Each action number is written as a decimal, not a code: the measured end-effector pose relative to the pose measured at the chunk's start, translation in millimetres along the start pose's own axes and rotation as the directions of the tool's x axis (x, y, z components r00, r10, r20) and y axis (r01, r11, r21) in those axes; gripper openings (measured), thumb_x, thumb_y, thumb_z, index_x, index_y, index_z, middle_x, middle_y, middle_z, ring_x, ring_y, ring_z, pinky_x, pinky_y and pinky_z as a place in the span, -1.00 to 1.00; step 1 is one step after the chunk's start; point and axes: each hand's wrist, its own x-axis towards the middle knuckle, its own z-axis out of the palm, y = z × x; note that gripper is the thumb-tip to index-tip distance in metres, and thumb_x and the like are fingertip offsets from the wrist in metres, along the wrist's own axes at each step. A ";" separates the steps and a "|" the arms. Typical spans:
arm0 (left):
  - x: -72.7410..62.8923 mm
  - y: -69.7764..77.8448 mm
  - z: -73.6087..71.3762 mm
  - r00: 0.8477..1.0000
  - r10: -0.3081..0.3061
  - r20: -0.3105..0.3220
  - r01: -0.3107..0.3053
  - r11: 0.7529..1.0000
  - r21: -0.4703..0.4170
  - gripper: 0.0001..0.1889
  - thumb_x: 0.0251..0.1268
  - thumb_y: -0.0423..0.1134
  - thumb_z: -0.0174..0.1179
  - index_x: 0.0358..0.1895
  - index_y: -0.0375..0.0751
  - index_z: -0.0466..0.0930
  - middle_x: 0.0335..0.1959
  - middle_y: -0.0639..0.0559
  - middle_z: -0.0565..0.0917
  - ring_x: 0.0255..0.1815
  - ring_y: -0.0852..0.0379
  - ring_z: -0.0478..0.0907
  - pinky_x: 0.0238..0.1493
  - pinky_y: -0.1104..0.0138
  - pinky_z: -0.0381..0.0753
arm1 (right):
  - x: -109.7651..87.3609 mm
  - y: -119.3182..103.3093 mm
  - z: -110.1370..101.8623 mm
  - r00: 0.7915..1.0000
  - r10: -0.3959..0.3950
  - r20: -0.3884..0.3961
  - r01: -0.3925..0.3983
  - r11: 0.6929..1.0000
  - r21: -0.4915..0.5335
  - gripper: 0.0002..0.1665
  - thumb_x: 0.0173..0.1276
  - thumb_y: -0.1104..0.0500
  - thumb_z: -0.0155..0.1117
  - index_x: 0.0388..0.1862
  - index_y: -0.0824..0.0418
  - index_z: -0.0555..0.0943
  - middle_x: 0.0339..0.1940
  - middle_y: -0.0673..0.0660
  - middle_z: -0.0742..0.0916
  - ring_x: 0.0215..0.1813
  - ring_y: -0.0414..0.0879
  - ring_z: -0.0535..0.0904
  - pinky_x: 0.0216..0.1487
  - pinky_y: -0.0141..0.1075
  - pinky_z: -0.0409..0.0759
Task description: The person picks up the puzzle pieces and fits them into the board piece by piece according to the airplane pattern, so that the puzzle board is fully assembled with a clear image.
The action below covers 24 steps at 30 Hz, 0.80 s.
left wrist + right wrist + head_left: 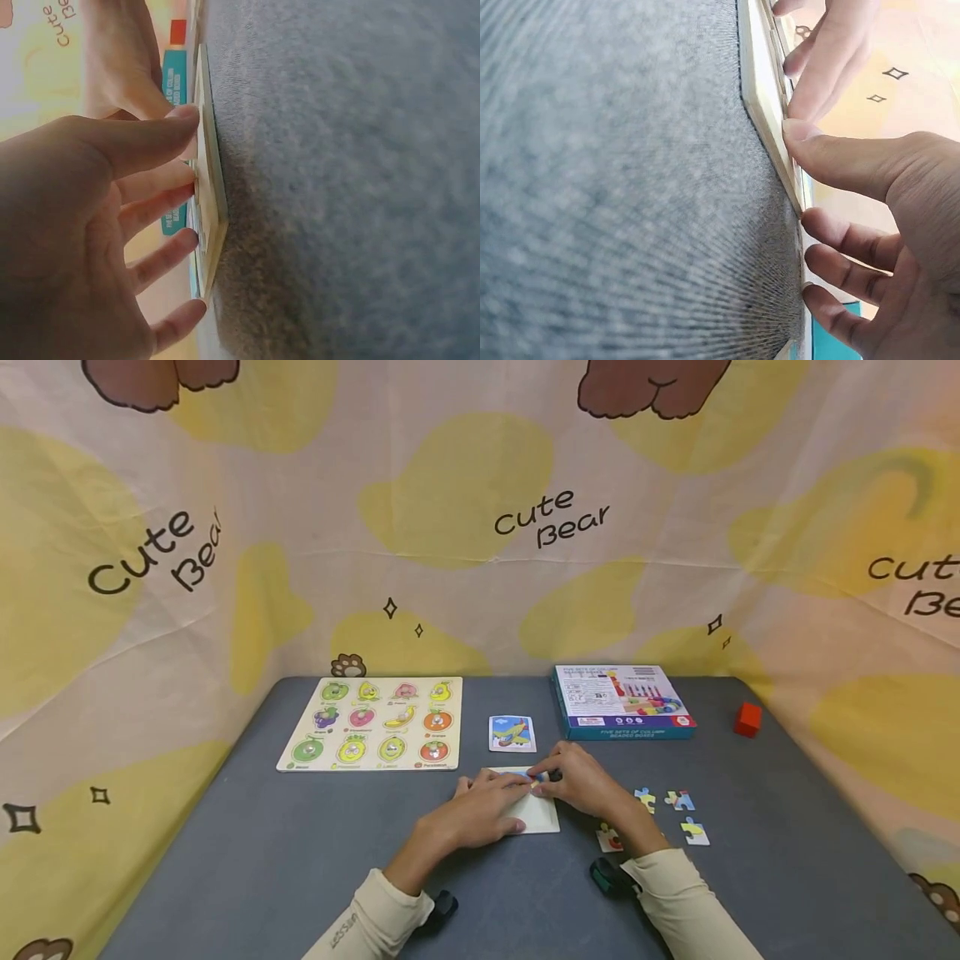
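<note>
A small pale puzzle board lies on the table between the two hands, with colourful picture pieces along its far part. The left hand reaches over the board's left side, its fingers extended and fingertips touching the top; its thumb rests near the near edge. At the far right of the board, the right hand pinches a puzzle piece between thumb and index finger, mostly covered by the fingers. Its other fingertips hang beside the board's edge. Behind the board lies a picture card with a yellow airplane.
Several loose jigsaw pieces lie right of the right forearm, one partly under it. A fruit picture board lies at the back left. A flat boxed toy set and a red block stand at the back right. Patterned cloth hangs behind.
</note>
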 end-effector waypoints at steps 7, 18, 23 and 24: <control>0.3 4.4 -4.6 0.999 -0.032 0.038 0.030 0.997 0.065 -0.38 0.59 0.02 0.21 0.62 0.01 0.38 0.62 0.16 0.35 0.53 -0.09 0.29 0.18 -0.05 0.32 | -7.0 6.6 -9.7 0.996 -0.070 0.059 0.066 0.995 0.077 -0.62 0.43 0.13 0.50 0.20 0.07 0.79 -0.04 0.06 0.66 0.00 -0.02 0.47 0.01 -0.10 0.44; -0.4 4.9 -3.6 0.998 -0.047 0.035 0.046 0.998 0.035 -0.34 0.55 0.03 0.26 0.62 -0.01 0.37 0.62 0.14 0.35 0.56 -0.04 0.25 0.18 0.00 0.29 | -41.7 26.5 -39.7 0.995 -0.028 0.100 0.028 1.000 -0.001 -0.60 0.39 0.15 0.52 0.19 0.14 0.79 -0.02 0.01 0.71 0.06 -0.02 0.49 0.08 -0.06 0.48; -3.1 -0.3 -2.2 1.000 -0.022 -0.004 0.022 1.000 0.005 -0.35 0.52 -0.01 0.29 0.59 -0.07 0.41 0.59 0.07 0.41 0.54 -0.08 0.30 0.15 -0.01 0.30 | -59.3 41.2 -45.6 0.995 -0.047 0.087 0.051 0.997 -0.052 -0.63 0.36 0.11 0.55 0.12 0.15 0.82 -0.04 0.00 0.72 0.04 -0.05 0.48 0.06 -0.09 0.47; -4.2 -1.8 -2.1 1.000 -0.017 -0.016 0.017 1.000 -0.004 -0.35 0.51 -0.02 0.30 0.58 -0.08 0.42 0.58 0.05 0.42 0.54 -0.10 0.31 0.15 -0.02 0.31 | -62.4 43.8 -46.2 0.996 -0.046 0.082 0.050 0.997 -0.054 -0.65 0.35 0.11 0.56 0.10 0.14 0.83 -0.05 -0.01 0.71 0.03 -0.05 0.47 0.04 -0.11 0.47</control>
